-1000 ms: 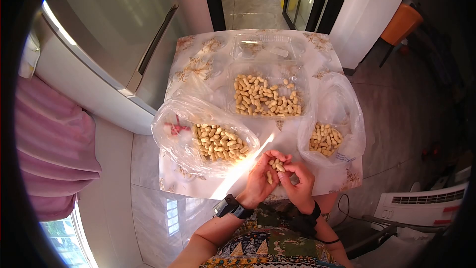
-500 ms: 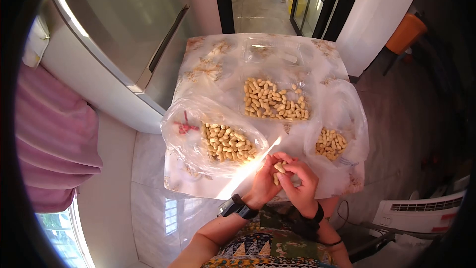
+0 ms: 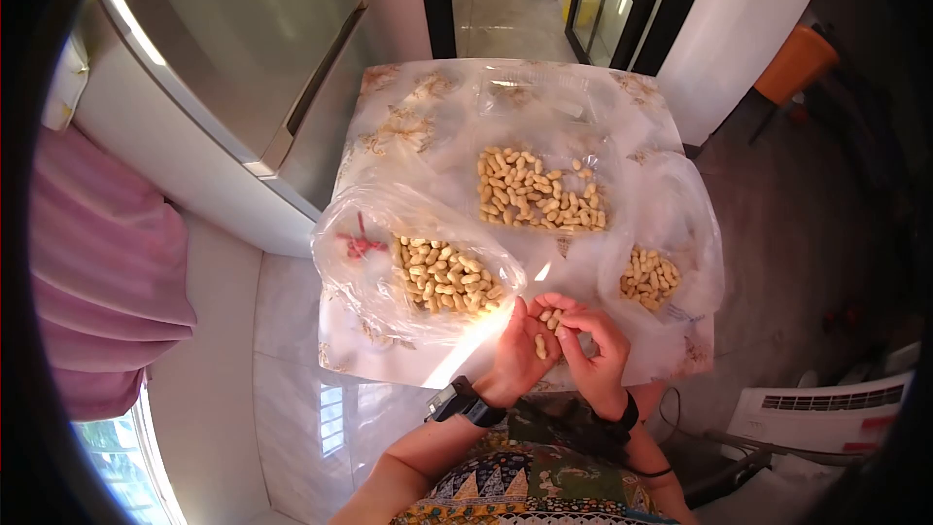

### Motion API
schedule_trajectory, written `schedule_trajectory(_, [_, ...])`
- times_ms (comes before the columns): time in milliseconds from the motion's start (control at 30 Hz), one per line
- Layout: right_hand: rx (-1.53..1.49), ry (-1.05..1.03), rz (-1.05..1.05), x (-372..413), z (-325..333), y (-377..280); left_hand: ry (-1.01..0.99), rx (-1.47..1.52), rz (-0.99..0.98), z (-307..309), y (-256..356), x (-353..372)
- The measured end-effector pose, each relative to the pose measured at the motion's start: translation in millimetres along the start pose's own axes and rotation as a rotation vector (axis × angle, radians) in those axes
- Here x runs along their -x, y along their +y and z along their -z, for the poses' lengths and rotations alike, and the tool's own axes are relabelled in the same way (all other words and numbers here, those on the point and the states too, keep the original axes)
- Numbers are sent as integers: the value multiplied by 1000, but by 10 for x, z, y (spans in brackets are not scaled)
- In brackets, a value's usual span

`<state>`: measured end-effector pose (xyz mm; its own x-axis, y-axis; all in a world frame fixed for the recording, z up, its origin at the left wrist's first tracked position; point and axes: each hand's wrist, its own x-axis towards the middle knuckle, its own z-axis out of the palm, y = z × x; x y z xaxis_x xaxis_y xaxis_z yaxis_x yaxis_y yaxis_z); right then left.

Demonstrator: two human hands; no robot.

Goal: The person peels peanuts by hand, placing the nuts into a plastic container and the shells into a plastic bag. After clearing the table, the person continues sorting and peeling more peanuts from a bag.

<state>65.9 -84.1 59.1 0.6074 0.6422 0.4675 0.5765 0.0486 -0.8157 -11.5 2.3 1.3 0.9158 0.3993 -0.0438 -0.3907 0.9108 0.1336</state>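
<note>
My left hand [image 3: 515, 362] is cupped palm up near the table's front edge, with a few unshelled peanuts [image 3: 541, 346] in it. My right hand [image 3: 602, 348] comes in from the right, its thumb and fingertips pinched at a peanut [image 3: 552, 318] over the left fingers. To the left lies an open clear plastic bag [image 3: 364, 202] with a heap of peanuts [image 3: 447, 277]. Beyond the hands is a clear plastic box [image 3: 610, 165] with many peanuts spread in it. A second plastic bag [image 3: 698, 209], at the right, has a smaller heap [image 3: 649, 278].
The table [image 3: 394, 369] has a flowered cover. A red tie [image 3: 362, 248] is on the left bag. A refrigerator [image 3: 248, 49] stands at the left, a pink curtain [image 3: 107, 272] beyond it. An orange chair [image 3: 797, 63] and a white appliance [image 3: 816, 418] are at the right.
My right fingertips have drawn back slightly from the left palm, and the left palm has opened more, showing its peanuts more clearly. The view has shifted a little.
</note>
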Motion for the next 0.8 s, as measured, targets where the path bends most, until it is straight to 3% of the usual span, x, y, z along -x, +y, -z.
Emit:
schedule_trajectory(133, [-13, -50, -173, 197, 133, 58, -41, 13, -26, -38, -20, -11])
schedule_trajectory(233, [-99, -146, -152, 226, 101, 79, -25, -40, -37, -53, -17, -8])
schedule_trajectory(300, [55, -152, -4, 176, 61, 36, -7, -24, -21, -71, 0, 11])
schedule_trajectory(433, [25, -157, -53, 218, 29, 94, -9, -7, -22, -27, -9, -2])
schedule_trajectory(633, [39, -133, -32, 225, 69, 96, -24, -42, -35, -81, -12, -9])
schedule_trajectory(800, [-180, 1, -223, 348, 40, 209, -28, -64, -22, -108, -2, 4])
